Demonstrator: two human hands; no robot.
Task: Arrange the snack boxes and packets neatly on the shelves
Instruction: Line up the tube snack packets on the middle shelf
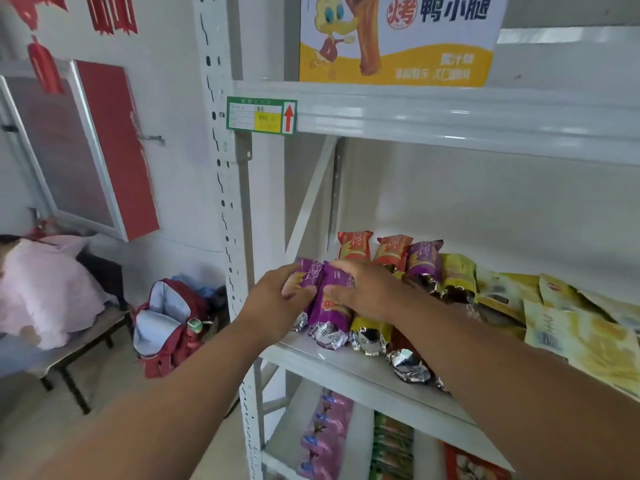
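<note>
Two purple snack packets are handled at the left end of the middle shelf (363, 372) of a white metal rack. The left hand (277, 292) is curled around the leftmost purple packet (306, 275), with the fingers wrapped over its front face and the thumb side hidden behind it. The right hand (367, 289) is laid over the second purple packet (329, 306), which is pinched between the thumb at its lower side and the fingers bent over its top. The two packets lie touching, side by side, their silver crimped ends pointed toward 6 o'clock at the shelf's front edge.

At 3 o'clock of the second packet, a yellow packet (369, 336) is lying partly under the right wrist. At 12 o'clock of the right hand, two orange packets (355, 245) and a further purple packet (424, 261) are set in a back row. Toward 3 o'clock of that row, flat pale-yellow pouches (595, 344) are overlapped in a loose pile.

At 12 o'clock on the upper shelf, a yellow-and-white carton (398, 39) printed with a cartoon duck is seen. A green-bordered label (261, 115) with a red arrow is fixed to the upper shelf's front rail. On the lower shelf at 6 o'clock, pink packets (325, 434) and green packets (393, 448) are stacked in columns. At 9 o'clock, on the floor beside the rack, an open red backpack (169, 323) is found.
</note>
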